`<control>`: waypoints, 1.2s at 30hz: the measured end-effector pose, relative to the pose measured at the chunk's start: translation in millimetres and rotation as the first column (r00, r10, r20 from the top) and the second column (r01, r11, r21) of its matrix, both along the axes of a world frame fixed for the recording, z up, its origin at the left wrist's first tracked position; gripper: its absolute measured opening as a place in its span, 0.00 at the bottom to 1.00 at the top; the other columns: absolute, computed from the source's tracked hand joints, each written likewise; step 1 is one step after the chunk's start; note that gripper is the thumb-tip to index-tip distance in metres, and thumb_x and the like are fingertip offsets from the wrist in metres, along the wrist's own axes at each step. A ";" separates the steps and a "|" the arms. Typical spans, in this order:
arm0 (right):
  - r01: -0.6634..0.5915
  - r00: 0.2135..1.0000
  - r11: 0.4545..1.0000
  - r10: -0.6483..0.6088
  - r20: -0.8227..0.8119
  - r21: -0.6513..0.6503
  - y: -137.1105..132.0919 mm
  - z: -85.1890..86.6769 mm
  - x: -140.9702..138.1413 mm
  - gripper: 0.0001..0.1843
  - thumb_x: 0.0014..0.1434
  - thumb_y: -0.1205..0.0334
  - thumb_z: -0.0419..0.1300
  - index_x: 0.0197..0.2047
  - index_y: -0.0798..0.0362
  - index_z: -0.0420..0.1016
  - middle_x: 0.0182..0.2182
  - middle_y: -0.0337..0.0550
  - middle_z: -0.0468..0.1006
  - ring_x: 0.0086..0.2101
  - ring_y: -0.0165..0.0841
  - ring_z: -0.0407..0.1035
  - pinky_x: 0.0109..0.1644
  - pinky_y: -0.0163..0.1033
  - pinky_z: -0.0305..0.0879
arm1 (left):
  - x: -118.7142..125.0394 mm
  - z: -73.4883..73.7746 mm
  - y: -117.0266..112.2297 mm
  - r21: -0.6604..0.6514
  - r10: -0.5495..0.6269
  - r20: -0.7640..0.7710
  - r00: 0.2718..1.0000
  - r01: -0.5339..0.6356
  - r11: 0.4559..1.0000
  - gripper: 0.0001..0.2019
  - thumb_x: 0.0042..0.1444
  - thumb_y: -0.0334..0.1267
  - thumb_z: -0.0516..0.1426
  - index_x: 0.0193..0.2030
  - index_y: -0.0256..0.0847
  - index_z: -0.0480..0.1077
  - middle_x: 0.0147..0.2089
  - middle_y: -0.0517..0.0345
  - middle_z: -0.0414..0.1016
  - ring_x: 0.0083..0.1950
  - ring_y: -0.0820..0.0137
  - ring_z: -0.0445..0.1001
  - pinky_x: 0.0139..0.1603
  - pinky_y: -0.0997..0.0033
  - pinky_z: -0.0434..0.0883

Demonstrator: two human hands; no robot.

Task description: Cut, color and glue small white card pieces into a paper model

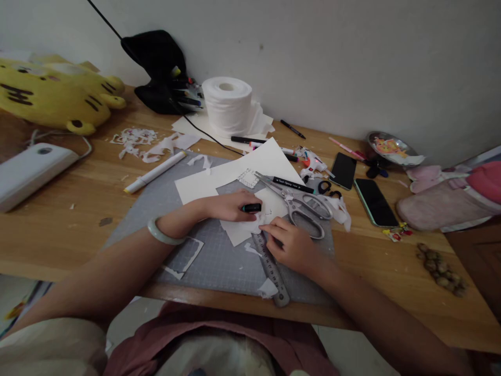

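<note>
Beige Sleeve [55, 347] Looming Nearest, Left Hand [237, 206] Gripping a Marker [251, 208]

Closest to my camera, the sleeve is filling the lower left corner, and dusky pink cloth [136, 350] is covering the lap below the tabletop [78, 245]. From my remote seat I am watching both hands at the middle of the work. The left hand, a pale bangle [164, 235] circling its wrist, is gripping the marker; only its dark end is showing, so I cannot tell whether the tip is touching anything. The right hand [287, 241] is resting just beside it, fingers bent, index fingertip pointing onto a small white scrap [256, 223]; I cannot tell whether it is pinching or merely touching. That scrap is lying between the hands, over a white paper piece [237, 233] on the grey gridded mat [235, 279].

A steel ruler [270, 266] is running from beside the right hand toward the near edge. Scissors [291, 206] are lying just beyond that hand, with a lettered pen [293, 184] lying behind them. A small card [248, 177] with a drawn border is sitting near the blade tips. Farther back, a tissue roll [227, 107] is standing, and a yellow plush toy [50, 96] is resting at far left.
</note>
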State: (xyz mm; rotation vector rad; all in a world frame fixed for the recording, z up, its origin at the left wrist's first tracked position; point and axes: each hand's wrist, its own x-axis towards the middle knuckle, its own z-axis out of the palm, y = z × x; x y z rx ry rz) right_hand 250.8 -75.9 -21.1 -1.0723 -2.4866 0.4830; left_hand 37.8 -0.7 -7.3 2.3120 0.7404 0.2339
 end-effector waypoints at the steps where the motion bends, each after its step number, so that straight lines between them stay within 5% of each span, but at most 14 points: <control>1: 0.012 1.000 1.000 -0.012 -0.022 0.004 0.0 1.0 0.2 0.16 0.58 0.70 0.52 0.47 0.54 0.76 0.38 0.46 0.76 0.34 0.32 0.71 0.39 0.35 0.68 | 0.1 0.2 -0.2 -0.002 -0.001 0.003 1.000 0.001 1.000 0.08 0.55 0.41 0.53 0.31 0.38 0.64 0.30 0.58 0.65 0.36 0.67 0.63 0.39 0.69 0.61; 24: 0.006 0.997 1.000 -0.007 0.071 0.013 5.5 1.8 2.4 0.17 0.57 0.70 0.52 0.46 0.52 0.76 0.37 0.44 0.76 0.34 0.33 0.71 0.37 0.35 0.67 | 0.0 -0.2 -0.3 0.002 -0.008 0.015 1.000 0.008 1.000 0.07 0.55 0.40 0.53 0.32 0.38 0.64 0.32 0.57 0.66 0.37 0.67 0.63 0.41 0.69 0.61; 30: 0.271 0.960 0.927 -0.241 -0.142 0.258 32.9 11.8 27.2 0.12 0.58 0.69 0.52 0.40 0.52 0.75 0.35 0.47 0.76 0.38 0.38 0.71 0.43 0.42 0.68 | -1.0 -0.9 -0.5 -0.006 -0.014 0.021 1.000 0.014 1.000 0.06 0.56 0.39 0.53 0.35 0.38 0.66 0.34 0.57 0.68 0.39 0.67 0.64 0.43 0.69 0.61; 36: 0.494 0.869 0.808 -0.445 -0.216 0.322 74.0 2.2 66.5 0.09 0.56 0.63 0.54 0.37 0.52 0.74 0.36 0.50 0.74 0.41 0.43 0.69 0.47 0.51 0.66 | -0.1 -0.4 0.5 0.018 -0.033 0.012 0.999 0.033 0.999 0.07 0.57 0.40 0.52 0.34 0.38 0.65 0.34 0.56 0.68 0.38 0.66 0.65 0.43 0.68 0.61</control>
